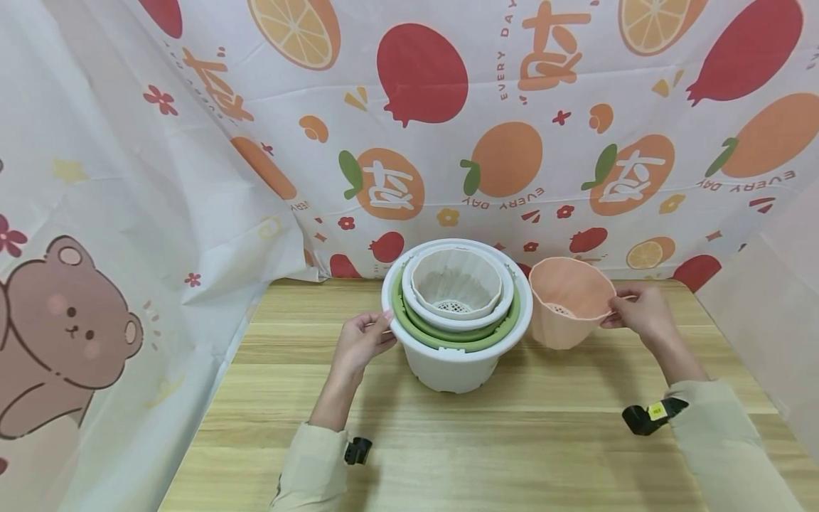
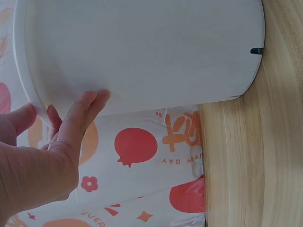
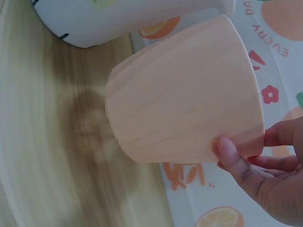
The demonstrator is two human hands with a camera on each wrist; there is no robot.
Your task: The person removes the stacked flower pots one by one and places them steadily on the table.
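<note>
In the head view, a large white pot (image 1: 451, 370) stands upright on the table with others nested in it: a green pot (image 1: 476, 343), a smaller white pot (image 1: 457, 325) and an off-white fluted pot (image 1: 456, 274) with drainage holes. My left hand (image 1: 365, 341) pinches the large pot's rim at its left, thumb on the edge and fingers (image 2: 90, 106) against the outer wall. To the right, my right hand (image 1: 643, 313) pinches the rim of a peach fluted pot (image 1: 563, 331). That pot looks slightly raised, its shadow lying apart from its base in the right wrist view.
The wooden table (image 1: 441, 448) extends in front of the pots. Behind it hangs a fruit-printed cloth (image 1: 448, 178), and a bear-printed sheet (image 1: 205, 163) drapes on the left. Each sleeve has a small black camera (image 1: 646, 419) at the wrist.
</note>
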